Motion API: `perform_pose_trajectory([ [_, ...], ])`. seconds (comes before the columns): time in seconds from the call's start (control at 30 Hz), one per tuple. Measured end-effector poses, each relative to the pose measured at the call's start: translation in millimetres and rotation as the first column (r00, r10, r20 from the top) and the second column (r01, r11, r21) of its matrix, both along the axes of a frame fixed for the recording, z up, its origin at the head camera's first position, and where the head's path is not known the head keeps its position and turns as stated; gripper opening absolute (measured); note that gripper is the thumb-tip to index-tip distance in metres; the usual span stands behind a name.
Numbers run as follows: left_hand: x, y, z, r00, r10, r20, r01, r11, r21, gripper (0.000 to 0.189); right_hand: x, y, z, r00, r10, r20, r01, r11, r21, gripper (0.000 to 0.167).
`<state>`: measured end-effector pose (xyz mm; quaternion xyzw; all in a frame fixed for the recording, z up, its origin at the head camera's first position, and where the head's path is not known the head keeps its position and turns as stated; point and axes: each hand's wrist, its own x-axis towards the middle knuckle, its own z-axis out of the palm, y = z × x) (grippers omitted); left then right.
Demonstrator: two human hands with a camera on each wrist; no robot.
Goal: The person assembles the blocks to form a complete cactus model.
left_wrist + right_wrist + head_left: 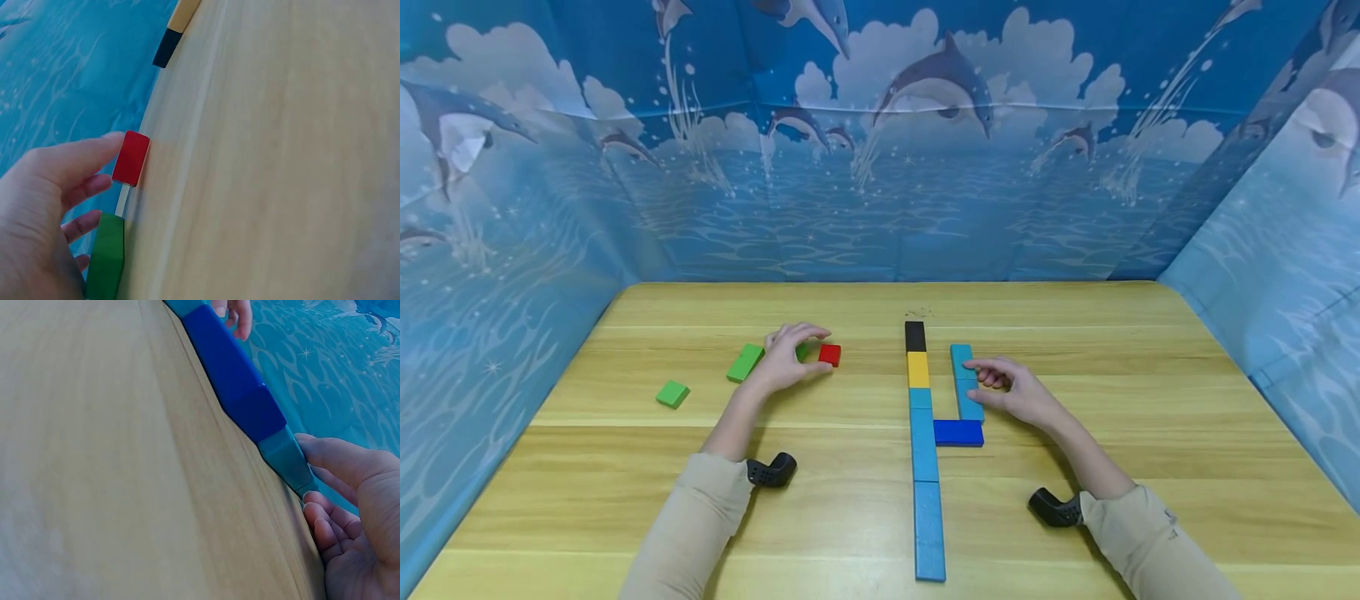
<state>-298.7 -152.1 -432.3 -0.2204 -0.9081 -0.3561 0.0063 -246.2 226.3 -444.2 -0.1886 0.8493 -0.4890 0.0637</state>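
Observation:
In the head view my left hand (781, 360) reaches around a small red block (830, 354). Its thumb lies at the near edge and its index finger is spread beyond the far edge; the left wrist view also shows the red block (132, 157) by the thumb. A green block (802, 351) is partly hidden beneath that hand. On the right, my right hand (1018, 393) has its index finger and thumb against the right side of two light blue blocks (969, 402) laid end to end. A dark blue block (958, 433) lies crosswise at their near end.
A straight column runs toward me: a black block (915, 336), a yellow block (917, 369) and several light blue blocks (929, 531). The dark blue block meets its right side. Two more green blocks (672, 394) lie left on the wooden table. Dolphin-print cloth (895, 225) encloses the table.

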Motion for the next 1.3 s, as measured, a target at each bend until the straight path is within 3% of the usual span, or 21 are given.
perform_pose_trajectory([
  [0.23, -1.5, -4.5, -6.9, 1.0, 0.0, -0.02, -0.001, 0.999, -0.036, 0.048, 1.2, 0, 1.5, 1.0, -0.001, 0.007, 0.001, 1.0, -0.002, 0.044],
  [0.87, -1.0, -4.4, -7.2, 1.0, -0.007, -0.029, 0.006, 0.999, -0.037, 0.033, 0.4, 1, -0.7, 1.0, -0.003, 0.007, 0.003, 1.0, 0.0, 0.044],
  [1.07, -5.3, 1.2, -3.5, 0.999, 0.031, -0.035, -0.032, 0.999, -0.021, 0.031, -0.7, 2, -2.7, 1.0, -0.009, 0.007, 0.009, 1.0, 0.007, 0.043],
  [1.3, -16.7, 25.8, 4.8, 0.991, 0.121, -0.054, -0.12, 0.992, 0.03, 0.034, -0.4, 2, -2.5, 1.0, -0.01, 0.008, 0.01, 1.0, 0.01, 0.043],
])
